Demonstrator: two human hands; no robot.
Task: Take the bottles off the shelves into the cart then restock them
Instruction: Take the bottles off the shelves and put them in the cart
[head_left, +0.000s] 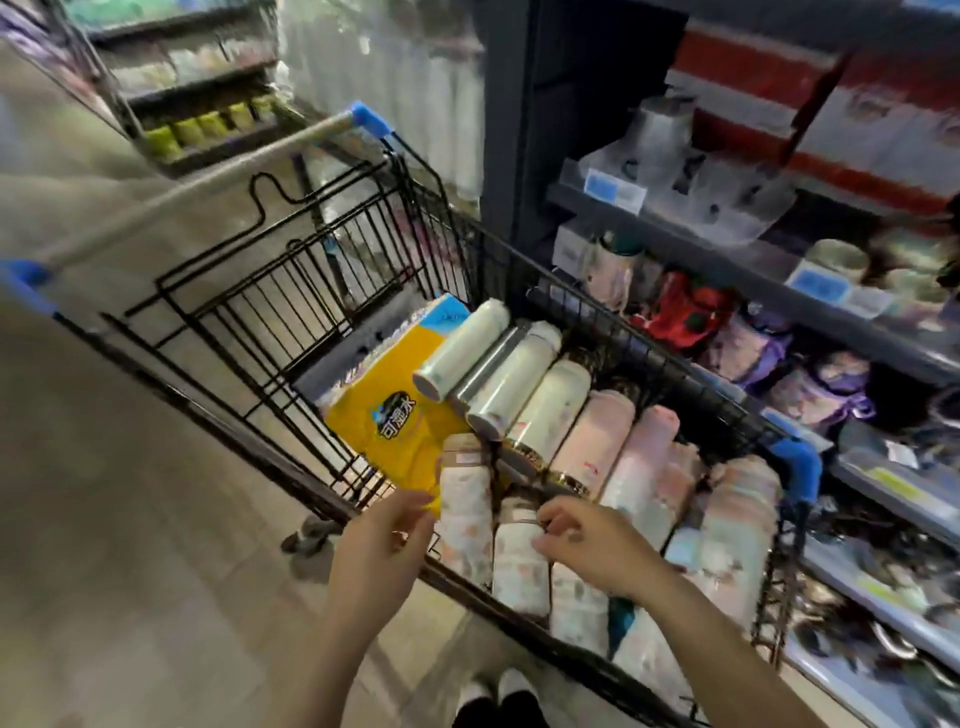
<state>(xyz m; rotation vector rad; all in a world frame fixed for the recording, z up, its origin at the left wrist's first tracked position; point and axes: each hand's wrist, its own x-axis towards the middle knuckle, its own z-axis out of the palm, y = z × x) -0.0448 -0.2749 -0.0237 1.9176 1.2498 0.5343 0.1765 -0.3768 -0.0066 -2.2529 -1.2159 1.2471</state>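
A black wire cart (639, 338) with blue corner caps holds several bottles lying side by side: pale green ones (462, 348), pink ones (592, 441) and white floral ones. My left hand (382, 540) reaches over the cart's near rim, its fingers curled against the side of a white floral bottle (467, 514). My right hand (587, 545) sits over a second floral bottle (519, 566), with fingers curled around its upper part. The image is blurred, so the exact grips are unclear.
A yellow pack of tissue (395, 415) lies in the cart beside the bottles. Grey shelves (779, 260) on the right carry cups, jars and purple and red goods. Another shelf unit (197, 104) stands far left. The tiled floor (130, 519) lies left of the cart.
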